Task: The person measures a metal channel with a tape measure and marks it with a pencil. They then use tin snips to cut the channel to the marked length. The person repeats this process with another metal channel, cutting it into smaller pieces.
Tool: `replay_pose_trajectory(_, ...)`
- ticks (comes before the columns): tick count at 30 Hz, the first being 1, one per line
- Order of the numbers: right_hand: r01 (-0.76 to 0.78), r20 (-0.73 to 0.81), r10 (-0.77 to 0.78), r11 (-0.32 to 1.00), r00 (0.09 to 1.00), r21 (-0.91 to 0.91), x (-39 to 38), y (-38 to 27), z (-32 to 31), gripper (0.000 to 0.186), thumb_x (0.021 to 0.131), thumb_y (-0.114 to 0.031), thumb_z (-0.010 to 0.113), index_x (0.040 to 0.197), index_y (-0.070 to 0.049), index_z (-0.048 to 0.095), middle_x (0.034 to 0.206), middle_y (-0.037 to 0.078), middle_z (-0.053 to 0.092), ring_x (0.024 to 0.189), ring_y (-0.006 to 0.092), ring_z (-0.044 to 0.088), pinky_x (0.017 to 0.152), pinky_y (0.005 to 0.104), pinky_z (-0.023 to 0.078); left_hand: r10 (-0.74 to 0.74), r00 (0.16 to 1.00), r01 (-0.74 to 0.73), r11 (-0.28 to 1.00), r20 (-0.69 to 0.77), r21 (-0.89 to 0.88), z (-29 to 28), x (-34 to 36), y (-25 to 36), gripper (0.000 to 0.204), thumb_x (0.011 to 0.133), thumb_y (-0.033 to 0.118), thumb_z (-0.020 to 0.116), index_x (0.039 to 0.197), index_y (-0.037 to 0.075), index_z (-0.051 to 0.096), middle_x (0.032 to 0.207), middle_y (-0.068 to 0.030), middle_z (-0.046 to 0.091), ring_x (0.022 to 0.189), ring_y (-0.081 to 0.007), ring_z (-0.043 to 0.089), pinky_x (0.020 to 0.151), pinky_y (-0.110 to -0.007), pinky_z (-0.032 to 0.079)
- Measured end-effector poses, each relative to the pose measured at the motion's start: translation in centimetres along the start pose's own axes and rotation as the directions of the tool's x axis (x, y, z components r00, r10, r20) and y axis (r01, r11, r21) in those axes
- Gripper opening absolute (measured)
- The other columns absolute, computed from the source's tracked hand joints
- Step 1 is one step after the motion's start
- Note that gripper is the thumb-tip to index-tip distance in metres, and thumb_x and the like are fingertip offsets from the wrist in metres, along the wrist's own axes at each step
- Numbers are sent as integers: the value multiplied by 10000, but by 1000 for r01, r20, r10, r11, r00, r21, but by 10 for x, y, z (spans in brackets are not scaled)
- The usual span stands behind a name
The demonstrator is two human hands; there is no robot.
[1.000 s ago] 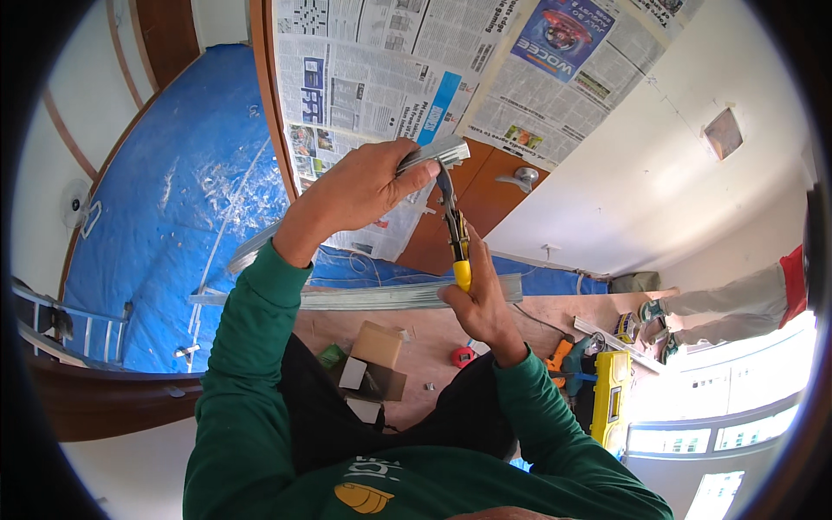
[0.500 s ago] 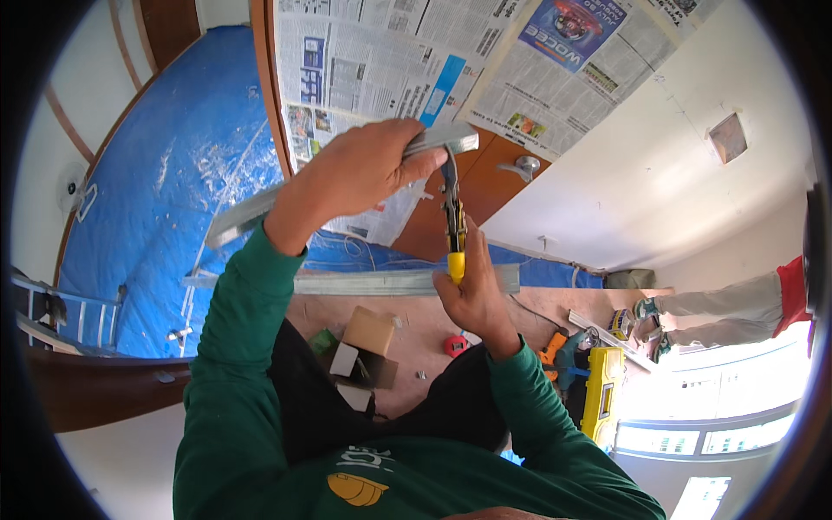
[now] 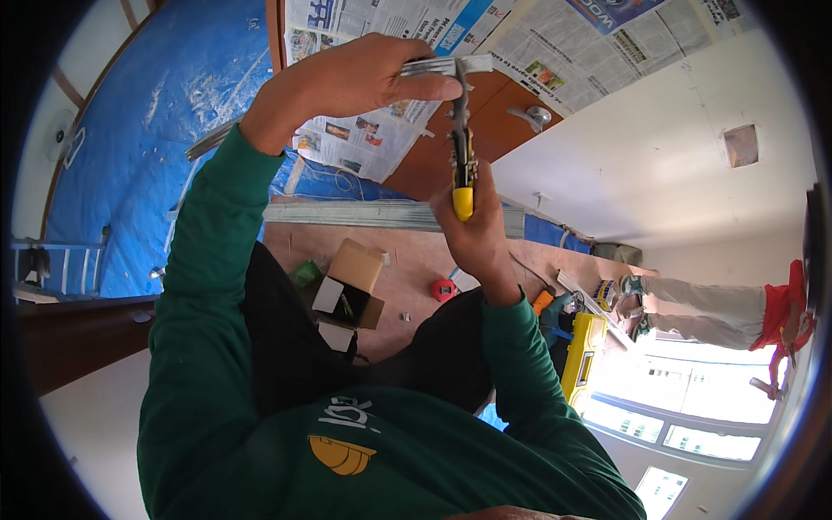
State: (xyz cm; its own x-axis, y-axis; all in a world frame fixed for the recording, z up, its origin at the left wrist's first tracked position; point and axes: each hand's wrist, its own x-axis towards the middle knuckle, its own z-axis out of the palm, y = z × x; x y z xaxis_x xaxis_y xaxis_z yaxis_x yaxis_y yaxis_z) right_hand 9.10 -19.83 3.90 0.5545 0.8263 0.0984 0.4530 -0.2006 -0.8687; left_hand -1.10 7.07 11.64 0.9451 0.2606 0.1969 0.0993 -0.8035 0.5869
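Note:
My left hand (image 3: 347, 80) is wrapped around a long silvery metal channel (image 3: 475, 63) near one end, thumb beneath it. The channel slants back under my left forearm, and its other part (image 3: 212, 139) shows beyond my sleeve. In my right hand (image 3: 482, 227) is a pair of tin snips (image 3: 463, 143) with yellow grips, pointing away from me. Their dark jaws meet the channel just beside my left thumb tip. How far the blades are closed on the metal is hard to make out.
More metal channels (image 3: 364, 215) lie across the floor ahead. An opened cardboard box (image 3: 355, 264), a red tape measure (image 3: 443, 289) and a yellow toolbox (image 3: 582, 360) are near my legs. A newspaper-covered door (image 3: 494, 130) stands ahead, blue sheeting (image 3: 165, 113) at left. Another person (image 3: 711, 308) is at right.
Both hands have moved farther from my body, carrying the channel and the snips along. The view has tilted, and the person at right now shows an arm.

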Motion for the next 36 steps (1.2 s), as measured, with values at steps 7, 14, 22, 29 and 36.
replay_pose_trajectory(7,-275,445,193,953,874,127,-66,-23,-72,725,891,-112,776,1547,3,489,1275,126,638,1256,279,601,1133,429,452,159,987,-152,973,-26,171,23,-22,2,863,895,741,762,1448,83,693,1329,-182,755,1186,-377,752,990,-458,602)
replay_pose_trajectory(14,-338,312,375,926,873,-167,-96,-63,-132,929,833,-142,814,1660,-4,413,1473,249,640,1459,385,565,1247,476,394,227,970,-187,920,-81,344,33,-22,-7,897,836,768,781,1419,89,720,1300,-141,757,1163,-380,747,974,-446,606)
replay_pose_trajectory(22,51,164,127,621,978,-782,-88,-52,-137,960,821,-108,811,1663,-12,360,1362,240,541,1314,451,556,1181,560,396,198,979,-202,968,44,147,47,-24,9,953,776,781,828,1416,83,722,1283,-139,761,1175,-391,734,984,-473,589)
replay_pose_trajectory(29,69,121,51,577,991,-814,-93,-47,-136,983,800,-60,831,1667,-38,367,1404,241,537,1342,452,539,1188,561,396,182,972,-201,972,147,122,52,-26,12,927,772,758,860,1399,87,737,1300,-136,762,1190,-374,736,992,-472,588)
replay_pose_trajectory(36,75,171,117,571,978,-817,-92,-44,-133,908,823,-41,790,1646,-74,408,1369,235,593,1301,457,597,1142,566,463,282,949,-289,957,142,26,66,-26,12,749,786,575,915,1354,118,741,1245,-84,773,1141,-357,744,959,-468,582)
